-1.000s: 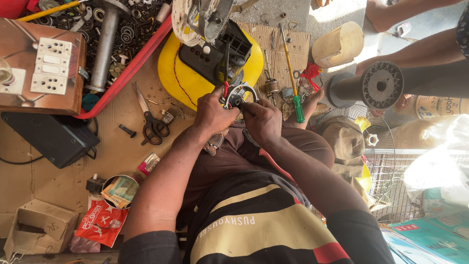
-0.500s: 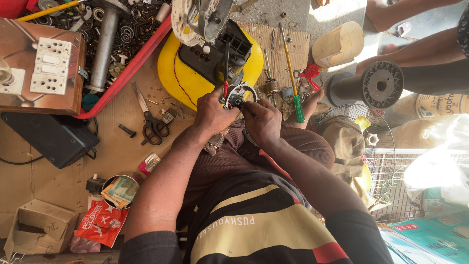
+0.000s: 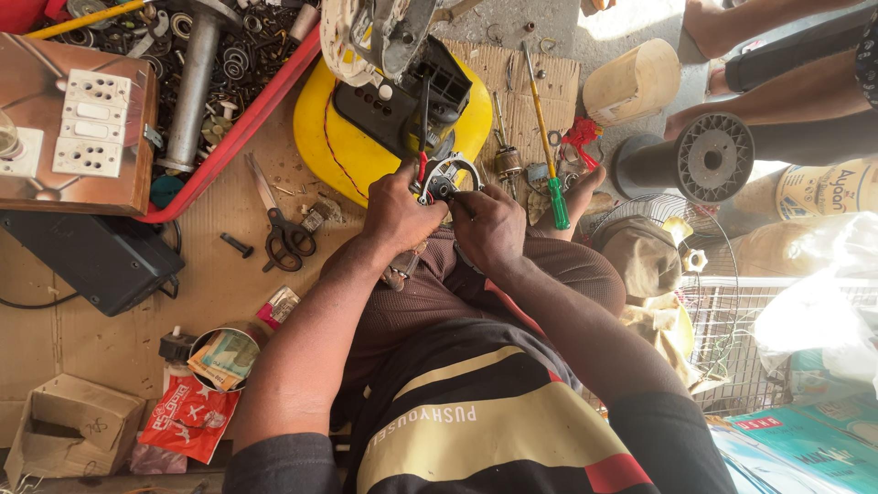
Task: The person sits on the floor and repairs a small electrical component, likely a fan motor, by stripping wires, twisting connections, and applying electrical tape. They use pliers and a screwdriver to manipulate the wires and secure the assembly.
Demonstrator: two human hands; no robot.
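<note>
Metal ring part sits centre frame, clamped between both hands: left hand closed round it to steady it, right hand pinching its edge. Yellow casing just above; scissors left; green-handled screwdriver right.

Two hands, one scissors, two screwdrivers.

Flattened cardboard carries scissors and a yellow disc.

Both bare forearms stretched forward, left hand and right hand side by side, fingers curled in tight.
</note>
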